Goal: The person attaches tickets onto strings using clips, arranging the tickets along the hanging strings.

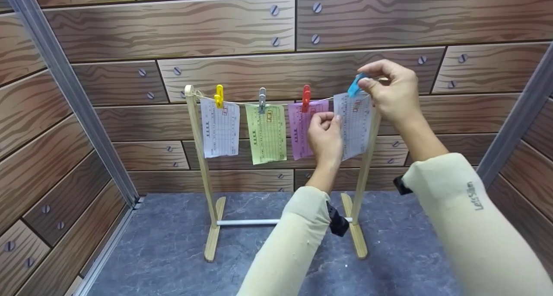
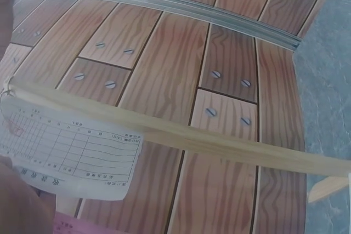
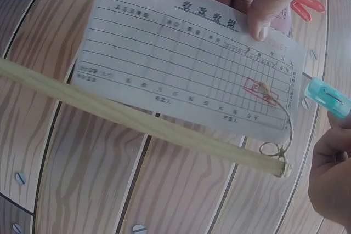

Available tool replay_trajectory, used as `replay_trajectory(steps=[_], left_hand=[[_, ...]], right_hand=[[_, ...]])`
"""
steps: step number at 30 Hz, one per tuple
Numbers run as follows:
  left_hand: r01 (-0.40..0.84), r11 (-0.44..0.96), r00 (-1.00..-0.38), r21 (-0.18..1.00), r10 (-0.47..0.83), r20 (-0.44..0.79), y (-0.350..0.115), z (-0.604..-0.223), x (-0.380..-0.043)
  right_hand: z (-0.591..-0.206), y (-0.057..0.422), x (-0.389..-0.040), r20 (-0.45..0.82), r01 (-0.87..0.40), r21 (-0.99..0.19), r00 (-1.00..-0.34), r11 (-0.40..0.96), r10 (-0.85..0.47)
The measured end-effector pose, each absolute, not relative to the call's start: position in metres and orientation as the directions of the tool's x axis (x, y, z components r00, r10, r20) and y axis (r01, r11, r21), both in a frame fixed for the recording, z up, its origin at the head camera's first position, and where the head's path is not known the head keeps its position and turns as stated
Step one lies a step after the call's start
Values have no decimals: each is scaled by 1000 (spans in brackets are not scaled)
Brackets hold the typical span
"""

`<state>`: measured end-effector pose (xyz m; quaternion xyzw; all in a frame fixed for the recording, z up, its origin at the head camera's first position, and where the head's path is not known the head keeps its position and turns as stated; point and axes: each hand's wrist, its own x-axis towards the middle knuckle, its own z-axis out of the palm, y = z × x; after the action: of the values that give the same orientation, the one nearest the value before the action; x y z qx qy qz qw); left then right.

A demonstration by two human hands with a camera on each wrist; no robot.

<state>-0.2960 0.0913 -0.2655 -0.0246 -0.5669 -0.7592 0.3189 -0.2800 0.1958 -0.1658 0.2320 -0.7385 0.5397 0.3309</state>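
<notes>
My left hand pinches the left edge of a white receipt slip, its thumb on the printed face. Between its thumb and fingers, my right hand holds a blue clothespin at the slip's top edge. In the right wrist view the clothespin is close beside that edge; whether its tips touch the paper I cannot tell. Partly behind my left hand hangs a pink slip under a red clothespin.
A wooden stand with a left post and right post carries the string. A white slip hangs from a yellow clothespin, a green slip from a grey one. A white rod joins the feet.
</notes>
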Motion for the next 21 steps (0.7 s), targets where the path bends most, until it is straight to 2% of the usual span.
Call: replay_trajectory(steps=[8, 21], left_hand=[[521, -160, -793, 839, -454, 406, 92, -265, -294], [518, -143, -796, 843, -442, 414, 88, -266, -298]], right_hand=[[-164, 187, -291, 767, -690, -606, -639, 396, 60], [-170, 192, -301, 694, -600, -609, -720, 518, -17]])
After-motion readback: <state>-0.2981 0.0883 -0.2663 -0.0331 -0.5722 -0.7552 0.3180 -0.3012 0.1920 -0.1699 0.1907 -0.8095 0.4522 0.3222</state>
